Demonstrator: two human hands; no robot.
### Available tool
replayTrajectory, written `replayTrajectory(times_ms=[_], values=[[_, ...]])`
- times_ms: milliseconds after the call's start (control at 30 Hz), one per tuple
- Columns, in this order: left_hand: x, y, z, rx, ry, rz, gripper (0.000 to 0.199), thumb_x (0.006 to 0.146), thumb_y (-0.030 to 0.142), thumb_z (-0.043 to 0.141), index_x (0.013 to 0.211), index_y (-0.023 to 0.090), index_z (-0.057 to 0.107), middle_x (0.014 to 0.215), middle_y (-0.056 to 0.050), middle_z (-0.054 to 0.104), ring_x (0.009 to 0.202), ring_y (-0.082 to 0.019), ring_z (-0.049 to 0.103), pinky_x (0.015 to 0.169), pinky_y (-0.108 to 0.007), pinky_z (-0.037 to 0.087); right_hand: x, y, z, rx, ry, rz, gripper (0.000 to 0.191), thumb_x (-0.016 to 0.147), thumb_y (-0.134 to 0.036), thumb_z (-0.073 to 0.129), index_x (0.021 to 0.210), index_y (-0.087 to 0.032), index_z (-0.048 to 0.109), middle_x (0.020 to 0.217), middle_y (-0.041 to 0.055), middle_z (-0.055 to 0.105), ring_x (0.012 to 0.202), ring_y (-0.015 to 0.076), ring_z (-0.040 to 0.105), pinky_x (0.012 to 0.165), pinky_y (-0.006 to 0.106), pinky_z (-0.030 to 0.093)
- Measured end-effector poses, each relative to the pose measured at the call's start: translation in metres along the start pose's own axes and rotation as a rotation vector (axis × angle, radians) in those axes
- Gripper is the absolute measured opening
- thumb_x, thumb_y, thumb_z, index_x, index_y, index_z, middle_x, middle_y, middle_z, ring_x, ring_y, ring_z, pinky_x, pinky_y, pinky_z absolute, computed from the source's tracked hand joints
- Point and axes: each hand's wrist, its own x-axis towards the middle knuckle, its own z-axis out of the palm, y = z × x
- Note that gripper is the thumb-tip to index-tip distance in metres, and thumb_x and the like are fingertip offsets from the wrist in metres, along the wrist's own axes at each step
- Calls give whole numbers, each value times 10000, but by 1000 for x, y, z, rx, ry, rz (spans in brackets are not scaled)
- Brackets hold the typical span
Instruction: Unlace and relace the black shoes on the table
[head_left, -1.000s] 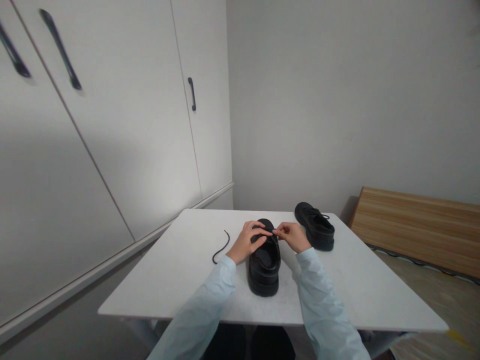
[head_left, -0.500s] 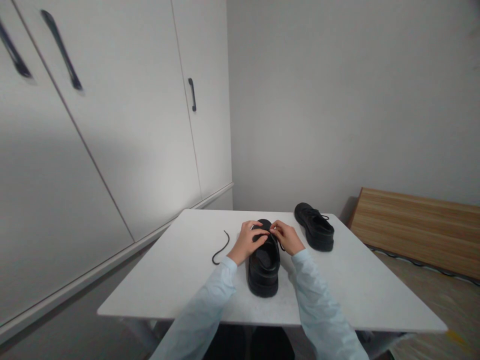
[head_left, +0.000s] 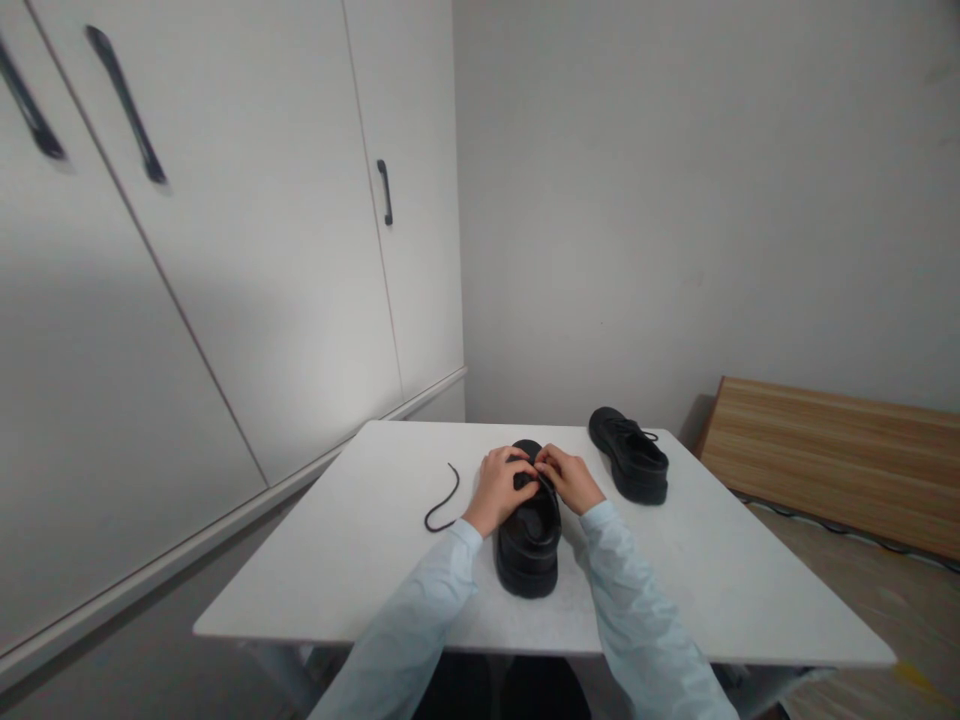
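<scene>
A black shoe [head_left: 528, 565] stands upright on the table, toe pointing away from me and heel toward me. Over its lacing area, my left hand [head_left: 499, 488] reaches from the left, fingers curled on the shoe's upper near the tongue. From the right side, my right hand [head_left: 568, 477] pinches at the eyelet edge, seemingly on the shoelace, though the fingertips cover most of it. Both sets of fingertips nearly meet. A loose black shoelace [head_left: 444, 508] lies curved on the table left of my left hand.
A second black shoe [head_left: 634, 460], its lace in place, stands on the white table [head_left: 315, 590] at the far right. A wooden panel [head_left: 832, 460] leans by the wall on the right. White cabinets [head_left: 247, 220] line the left side.
My right hand has shifted slightly left, closer to my left hand, over the shoe's lacing. My left hand has moved slightly right. Both shoes and the loose shoelace stay put.
</scene>
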Motion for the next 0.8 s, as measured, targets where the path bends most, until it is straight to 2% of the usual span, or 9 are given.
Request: replayTrajectory(times_ms=[167,267,333,400,467,567,667,800], values=[[-1,7,-3,14,37,42,76,756,263,627,800,236,682,1026,-44,576,1030,-226,484,938,-426,354,0,4,0,-41,30,-19,158,845,-284,450,787,-221,583,629,-17,602,567,139,544,582,229,378],[-3,11,-6,23,82,57,82,787,277,601,806,228,664,1020,-47,565,1036,-226,474,957,-433,333,1,5,-3,-74,101,1,180,839,-333,484,767,-211,595,590,-11,573,545,139,509,574,242,380],[-4,13,-8,8,105,63,95,813,283,572,818,222,645,996,-49,568,1016,-219,481,953,-425,337,2,5,-6,-32,163,-8,202,818,-383,524,767,-201,594,659,14,595,608,152,532,609,257,412],[-5,14,-10,-25,125,58,110,837,290,540,829,213,619,961,-52,573,983,-213,493,924,-406,361,2,5,-8,69,191,-21,238,787,-427,563,823,-193,597,813,50,631,744,180,578,692,292,452],[-6,15,-12,-73,135,48,118,854,292,515,829,205,591,922,-51,580,943,-207,506,887,-385,387,2,5,-9,174,156,-15,321,745,-452,607,932,-192,591,983,79,633,922,217,589,805,349,460],[-6,14,-16,-184,147,23,135,872,295,483,823,195,560,888,-47,587,905,-193,524,856,-358,411,1,8,-6,268,28,23,507,662,-455,694,1072,-196,547,1148,106,595,1116,257,534,923,413,419],[-4,11,-18,-355,175,-52,183,892,345,453,865,189,545,898,-46,599,918,-179,555,863,-335,430,0,12,-2,315,-91,41,632,605,-425,749,1142,-199,505,1183,117,581,1143,260,526,958,424,401],[0,4,-22,-727,219,-158,264,883,441,462,884,182,510,911,-50,629,942,-171,605,906,-341,446,0,15,1,328,-141,42,686,610,-393,754,1193,-175,464,1174,130,574,1135,252,527,994,423,368]])
